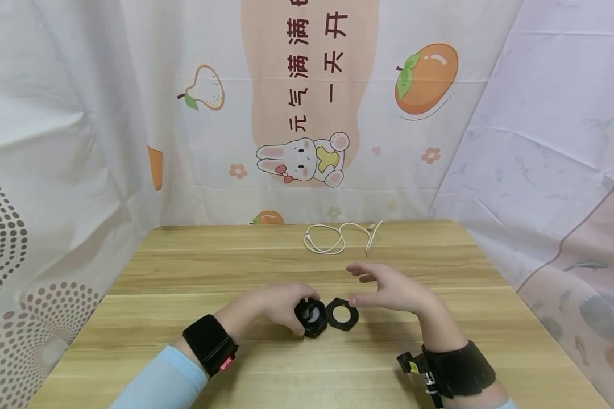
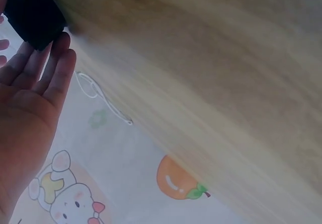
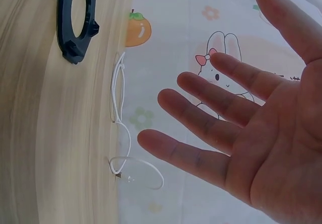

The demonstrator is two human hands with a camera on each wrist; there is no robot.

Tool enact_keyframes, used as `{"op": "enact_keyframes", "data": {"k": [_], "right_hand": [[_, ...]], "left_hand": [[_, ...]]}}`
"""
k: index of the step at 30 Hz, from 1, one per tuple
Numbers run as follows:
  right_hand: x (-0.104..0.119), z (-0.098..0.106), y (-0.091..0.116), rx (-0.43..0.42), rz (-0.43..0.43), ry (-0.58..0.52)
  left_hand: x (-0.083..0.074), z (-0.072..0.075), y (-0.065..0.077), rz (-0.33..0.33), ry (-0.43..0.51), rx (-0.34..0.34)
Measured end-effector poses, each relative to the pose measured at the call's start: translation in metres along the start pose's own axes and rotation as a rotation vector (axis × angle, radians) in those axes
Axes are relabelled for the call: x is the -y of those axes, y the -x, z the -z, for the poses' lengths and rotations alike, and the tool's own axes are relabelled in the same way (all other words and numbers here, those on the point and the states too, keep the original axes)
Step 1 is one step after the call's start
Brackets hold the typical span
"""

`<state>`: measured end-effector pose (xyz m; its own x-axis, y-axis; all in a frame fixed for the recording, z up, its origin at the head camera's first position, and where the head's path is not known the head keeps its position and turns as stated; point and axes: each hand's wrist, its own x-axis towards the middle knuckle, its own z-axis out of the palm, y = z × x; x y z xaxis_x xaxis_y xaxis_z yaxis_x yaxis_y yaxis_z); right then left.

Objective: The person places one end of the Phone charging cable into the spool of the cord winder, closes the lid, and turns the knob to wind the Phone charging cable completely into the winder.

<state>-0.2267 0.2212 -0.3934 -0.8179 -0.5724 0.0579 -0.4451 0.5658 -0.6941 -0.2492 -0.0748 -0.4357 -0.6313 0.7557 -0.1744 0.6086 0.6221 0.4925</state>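
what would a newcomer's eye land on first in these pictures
Probably the cartoon rabbit on the cloth behind the table, with large dark lettering above it. Next, lower down, the black hexagonal piece in the person's left grip, a black ring beside it and the spread right grip close by. A white cable lies near the table's far edge.

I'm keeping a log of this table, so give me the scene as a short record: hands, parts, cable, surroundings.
Left hand: grips the box
Right hand: fingers spread, holds nothing, thumb near the ring
Box: black; something pale shows inside, can't tell what
Ring: black, flat, just right of the box; whether they touch is unclear
Cable: white, loosely looped, near the table's far edge
Table: wood-grained
Curtain: behind the table, white, cartoon-printed
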Motion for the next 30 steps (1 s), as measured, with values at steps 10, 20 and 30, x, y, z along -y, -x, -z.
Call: {"op": "enact_keyframes", "data": {"k": [10,20,30], "right_hand": [[-0.0025,0.0018,0.0003,-0.001,-0.015,-0.008],[-0.0009,0.0018,0.0012,-0.005,-0.014,-0.005],[-0.0016,0.0021,0.0015,-0.001,-0.01,0.002]], "left_hand": [[0.0041,-0.0011,0.0034,0.017,0.002,-0.048],[0.0023,0.0005,0.0038,-0.018,-0.022,-0.023],[0.0054,-0.0007,0.0042,-0.008,0.042,-0.011]]}}
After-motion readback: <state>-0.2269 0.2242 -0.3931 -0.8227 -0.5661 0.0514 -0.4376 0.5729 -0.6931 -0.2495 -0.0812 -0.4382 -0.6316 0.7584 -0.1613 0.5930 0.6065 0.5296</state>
